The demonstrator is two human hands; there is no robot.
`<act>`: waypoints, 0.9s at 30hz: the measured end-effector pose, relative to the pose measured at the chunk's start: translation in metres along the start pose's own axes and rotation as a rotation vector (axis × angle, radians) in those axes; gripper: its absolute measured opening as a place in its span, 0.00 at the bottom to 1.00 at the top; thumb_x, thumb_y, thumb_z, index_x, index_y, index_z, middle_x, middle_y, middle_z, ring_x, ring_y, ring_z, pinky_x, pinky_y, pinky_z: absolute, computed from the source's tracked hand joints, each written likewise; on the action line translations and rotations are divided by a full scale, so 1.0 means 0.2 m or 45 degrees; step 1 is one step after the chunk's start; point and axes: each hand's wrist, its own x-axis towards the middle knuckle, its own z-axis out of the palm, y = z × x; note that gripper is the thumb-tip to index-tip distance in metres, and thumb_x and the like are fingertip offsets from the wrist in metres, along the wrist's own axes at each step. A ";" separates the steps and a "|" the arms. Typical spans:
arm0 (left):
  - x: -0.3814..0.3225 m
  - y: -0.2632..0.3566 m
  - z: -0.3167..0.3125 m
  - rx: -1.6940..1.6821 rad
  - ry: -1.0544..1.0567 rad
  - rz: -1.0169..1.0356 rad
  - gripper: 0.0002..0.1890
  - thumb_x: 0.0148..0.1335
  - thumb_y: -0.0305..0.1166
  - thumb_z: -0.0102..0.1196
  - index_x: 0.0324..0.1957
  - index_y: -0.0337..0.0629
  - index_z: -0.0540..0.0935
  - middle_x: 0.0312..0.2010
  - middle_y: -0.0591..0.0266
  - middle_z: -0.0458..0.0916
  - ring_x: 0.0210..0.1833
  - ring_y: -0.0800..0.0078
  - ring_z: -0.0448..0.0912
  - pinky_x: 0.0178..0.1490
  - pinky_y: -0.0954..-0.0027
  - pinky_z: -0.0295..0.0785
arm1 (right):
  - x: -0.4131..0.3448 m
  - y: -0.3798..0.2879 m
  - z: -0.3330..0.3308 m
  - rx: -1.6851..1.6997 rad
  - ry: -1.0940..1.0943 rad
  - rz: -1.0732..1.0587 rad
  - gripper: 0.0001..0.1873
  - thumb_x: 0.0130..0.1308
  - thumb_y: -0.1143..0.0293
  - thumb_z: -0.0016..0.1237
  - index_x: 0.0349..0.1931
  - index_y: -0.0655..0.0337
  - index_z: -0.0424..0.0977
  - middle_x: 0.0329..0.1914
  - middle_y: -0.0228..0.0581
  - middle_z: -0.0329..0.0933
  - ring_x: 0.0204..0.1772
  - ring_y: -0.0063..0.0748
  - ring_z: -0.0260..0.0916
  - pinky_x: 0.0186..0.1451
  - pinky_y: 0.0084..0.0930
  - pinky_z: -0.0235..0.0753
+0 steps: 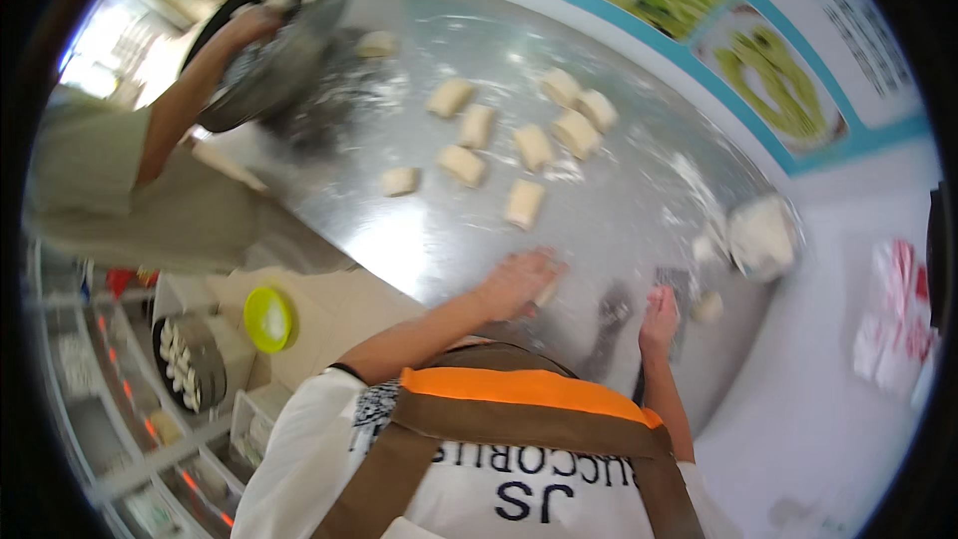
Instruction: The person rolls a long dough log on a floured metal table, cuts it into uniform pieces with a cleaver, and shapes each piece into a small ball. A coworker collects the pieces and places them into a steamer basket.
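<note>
My left hand [520, 284] is palm down on the steel worktop, its fingers curled over a piece of dough [548, 293] that shows at the fingertips. Motion blurs this hand. To the right, my right hand [658, 320] is curled beside a broad grey metal blade [679, 292], apparently a cleaver; whether the fingers grip it is hidden. A small dough lump [707, 307] lies just right of the blade. Ahead of my left hand sits a cut dough piece [525, 203], with several more dough pieces [461, 165] spread behind it.
At the far left, a co-worker's hand [254, 24] reaches into a large round metal pan [288, 67] holding dough pieces. A plastic bag of white flour or dough [763, 236] rests by the right wall. Below left are a yellow-green basin [268, 320] and another filled round pan [213, 370].
</note>
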 end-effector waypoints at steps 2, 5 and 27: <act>-0.01 0.00 -0.07 -0.215 0.065 -0.023 0.47 0.46 0.34 0.72 0.69 0.47 0.62 0.68 0.47 0.62 0.69 0.48 0.63 0.68 0.52 0.62 | -0.07 0.12 -0.15 -0.049 0.143 0.045 0.14 0.75 0.60 0.36 0.36 0.60 0.69 0.29 0.45 0.71 0.35 0.48 0.70 0.43 0.36 0.69; -0.14 0.02 -0.18 -0.237 0.339 -0.114 0.30 0.57 0.33 0.64 0.62 0.42 0.73 0.61 0.49 0.72 0.66 0.50 0.68 0.67 0.56 0.65 | -0.09 0.37 -0.36 -0.240 0.431 0.402 0.15 0.73 0.59 0.40 0.36 0.61 0.72 0.29 0.45 0.74 0.34 0.47 0.71 0.40 0.39 0.69; -0.73 0.02 -0.07 -0.177 0.430 -0.599 0.19 0.60 0.27 0.60 0.54 0.45 0.79 0.57 0.54 0.76 0.58 0.53 0.75 0.59 0.58 0.72 | 0.36 0.04 -0.04 0.468 -0.260 0.241 0.21 0.64 0.69 0.55 0.58 0.57 0.72 0.55 0.39 0.75 0.49 0.34 0.77 0.54 0.30 0.76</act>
